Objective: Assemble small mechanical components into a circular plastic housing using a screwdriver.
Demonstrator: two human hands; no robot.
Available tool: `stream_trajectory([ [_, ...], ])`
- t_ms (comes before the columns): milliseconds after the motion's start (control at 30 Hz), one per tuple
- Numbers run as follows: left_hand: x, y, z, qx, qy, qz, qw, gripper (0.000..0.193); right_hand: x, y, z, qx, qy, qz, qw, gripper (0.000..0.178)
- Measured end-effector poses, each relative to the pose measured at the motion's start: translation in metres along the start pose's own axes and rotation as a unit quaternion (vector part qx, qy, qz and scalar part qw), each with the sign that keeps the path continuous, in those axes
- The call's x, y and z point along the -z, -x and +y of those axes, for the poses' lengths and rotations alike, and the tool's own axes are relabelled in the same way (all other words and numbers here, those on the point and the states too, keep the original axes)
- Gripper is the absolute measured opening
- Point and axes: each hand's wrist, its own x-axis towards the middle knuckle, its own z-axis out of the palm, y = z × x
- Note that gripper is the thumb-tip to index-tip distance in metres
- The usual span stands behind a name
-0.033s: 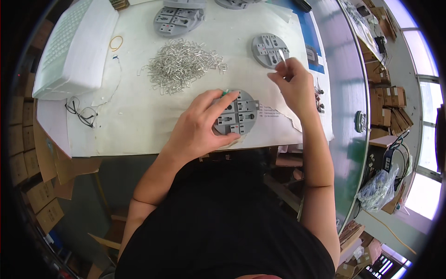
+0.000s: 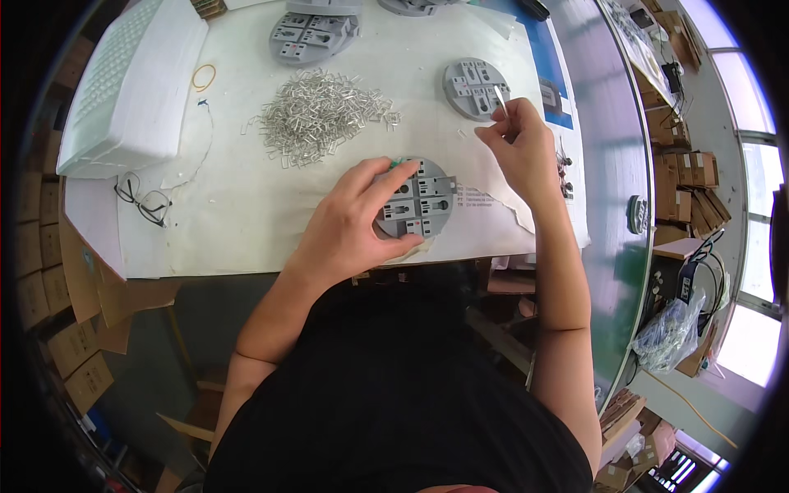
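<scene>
My left hand [image 2: 349, 218] curves around the left side of a round grey plastic base [image 2: 434, 209] near the table's front edge, thumb and fingers on its rim. Under the fingertips a bit of green shows; what it is, I cannot make out. My right hand [image 2: 523, 146] is raised to the right of that base, its fingers pinched on a slim silvery metal tool [image 2: 500, 100], mostly hidden by the hand. Just beyond it lies a second round grey base [image 2: 470, 82]. A heap of small U-shaped metal pins [image 2: 316, 119] sits left of centre.
More round grey bases [image 2: 308, 39] stand at the back. White foam trays [image 2: 136, 90] are stacked at the left, with glasses [image 2: 144, 201] and a yellow rubber band [image 2: 205, 77] near them. A torn paper sheet [image 2: 505, 214] lies at the right front.
A small pale piece now shows on the table just left of my right hand's fingertips. The right hand has shifted very slightly; my left hand stays on the base.
</scene>
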Motion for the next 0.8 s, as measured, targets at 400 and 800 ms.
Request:
stream_trajectory([
  [400, -0.001, 0.001, -0.005, 0.017, 0.035, 0.017, 0.999, 0.088, -0.009, 0.005, -0.053, -0.047, -0.064, -0.251, 0.965, 0.037],
  [800, 0.002, -0.001, -0.003, 0.033, 0.048, -0.003, 0.998, 0.088, -0.021, -0.006, -0.056, -0.015, -0.013, -0.279, 0.960, 0.034],
])
